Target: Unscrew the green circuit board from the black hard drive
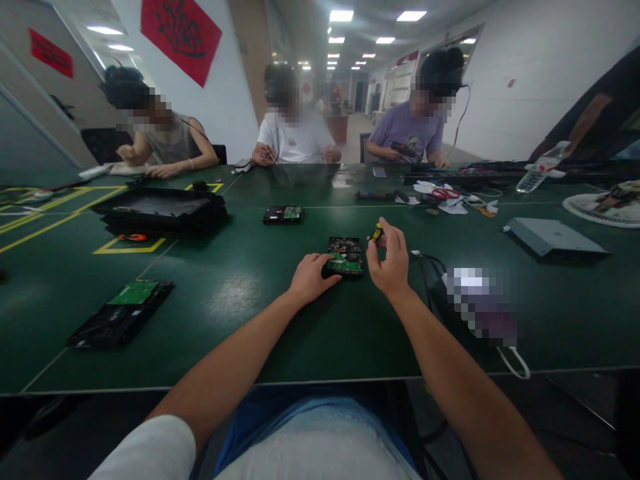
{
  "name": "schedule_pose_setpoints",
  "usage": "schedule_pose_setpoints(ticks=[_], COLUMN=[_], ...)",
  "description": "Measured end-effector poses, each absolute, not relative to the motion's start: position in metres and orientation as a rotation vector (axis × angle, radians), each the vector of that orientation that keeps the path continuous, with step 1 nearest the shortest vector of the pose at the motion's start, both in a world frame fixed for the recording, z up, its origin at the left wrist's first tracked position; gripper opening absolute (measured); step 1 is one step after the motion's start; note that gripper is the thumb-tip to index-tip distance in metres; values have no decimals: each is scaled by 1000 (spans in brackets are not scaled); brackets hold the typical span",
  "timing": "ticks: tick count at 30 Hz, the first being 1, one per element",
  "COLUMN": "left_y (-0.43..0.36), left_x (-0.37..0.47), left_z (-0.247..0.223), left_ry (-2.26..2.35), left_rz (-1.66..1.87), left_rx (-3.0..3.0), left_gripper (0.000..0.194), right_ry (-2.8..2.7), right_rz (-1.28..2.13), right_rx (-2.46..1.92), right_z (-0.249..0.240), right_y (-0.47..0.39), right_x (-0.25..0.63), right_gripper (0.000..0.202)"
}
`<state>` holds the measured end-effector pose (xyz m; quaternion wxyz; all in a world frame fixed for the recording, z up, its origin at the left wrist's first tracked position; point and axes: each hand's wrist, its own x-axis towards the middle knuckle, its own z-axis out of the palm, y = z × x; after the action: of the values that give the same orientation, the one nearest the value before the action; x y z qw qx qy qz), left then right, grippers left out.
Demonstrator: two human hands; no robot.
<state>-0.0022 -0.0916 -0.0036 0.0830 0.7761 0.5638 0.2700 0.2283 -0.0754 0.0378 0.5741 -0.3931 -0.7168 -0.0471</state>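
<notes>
From my remote seat I look through the head camera onto a green table [235, 357], in an office with ceiling lights and a red poster [181, 37] at eleven o'clock. Three people sit along the far side, at ten, twelve and one. The hard drive [345, 245] lies flat just right of mid-view; its long axis seems to run from six to twelve, the green board end facing six, the dark end twelve. Another drive [283, 214] sits at ten from it. My left hand [311, 279] comes in from seven, palm down, gripping the near-left corner, forefinger on top and thumb along the near edge. My right hand [391, 263] reaches up from five, raised beside the drive at three, thumb and fingertips pinching a small yellow-and-black tool [377, 233]; its tip is too small to tell.
</notes>
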Motion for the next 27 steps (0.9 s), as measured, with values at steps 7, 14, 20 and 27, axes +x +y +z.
schedule_pose_setpoints(ticks=[7, 14, 20, 27], left_y=[-89, -88, -87, -90], left_x=[7, 16, 13, 5], left_z=[1, -1, -2, -5], left_ry=[1782, 1838, 1785, 1695], left_rz=[779, 770, 773, 786], left_rx=[2333, 2335, 2335, 2304], left_gripper=[52, 52, 53, 56], right_ry=[-1651, -1645, -1624, -1653], right_rz=[-133, -147, -161, 10], right_rx=[-950, -929, -995, -995], right_z=[36, 33, 34, 27], right_y=[-73, -66, -67, -65], right_x=[228, 231, 233, 235], right_gripper=[55, 54, 54, 60])
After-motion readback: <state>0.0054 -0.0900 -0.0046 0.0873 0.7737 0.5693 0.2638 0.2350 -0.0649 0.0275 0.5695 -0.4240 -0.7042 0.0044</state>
